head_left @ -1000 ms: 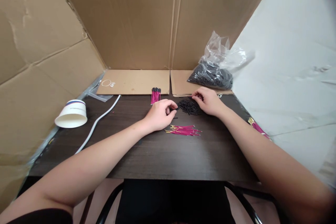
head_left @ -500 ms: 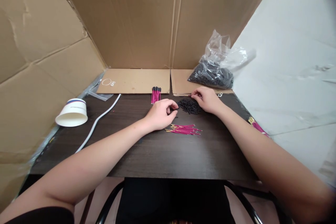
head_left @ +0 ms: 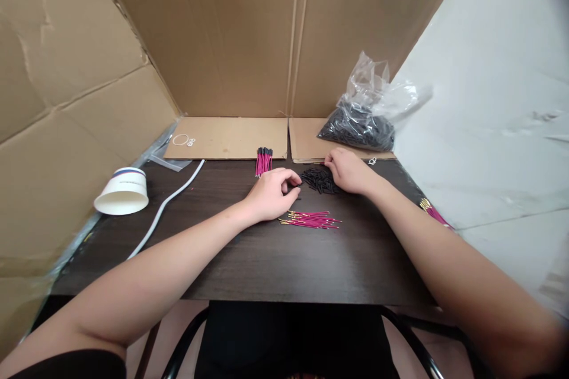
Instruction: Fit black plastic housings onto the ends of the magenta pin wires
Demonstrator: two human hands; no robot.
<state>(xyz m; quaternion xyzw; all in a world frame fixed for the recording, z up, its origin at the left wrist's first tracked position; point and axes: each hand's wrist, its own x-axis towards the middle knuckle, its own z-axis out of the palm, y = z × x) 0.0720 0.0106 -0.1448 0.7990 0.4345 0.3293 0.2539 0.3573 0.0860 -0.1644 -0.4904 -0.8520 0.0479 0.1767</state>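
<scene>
My left hand [head_left: 274, 193] rests on the dark table, thumb and index finger pinched on a small black sleeve, of which only a bit shows at the fingertips. Just right of it lies a loose pile of black sleeves [head_left: 320, 180]. Beyond the pile, my right hand [head_left: 349, 170] has its fingers closed on a thin pink wire [head_left: 320, 163], its gold end pointing left. Nearer to me are several loose pink wires [head_left: 313, 219] with gold ends at the left. Behind my left hand stands out a bundle of pink wires with black ends [head_left: 264, 160].
A clear bag of black sleeves [head_left: 360, 124] sits on cardboard at the back right. At left are a white paper cup [head_left: 122, 192] on its side and a grey cable [head_left: 166, 204]. More pink wires [head_left: 434, 213] lie at the right edge. Cardboard walls [head_left: 222, 35] enclose the table.
My right hand has shifted very slightly, and more of the wire's gold end shows left of its fingers. My left hand has stayed in place.
</scene>
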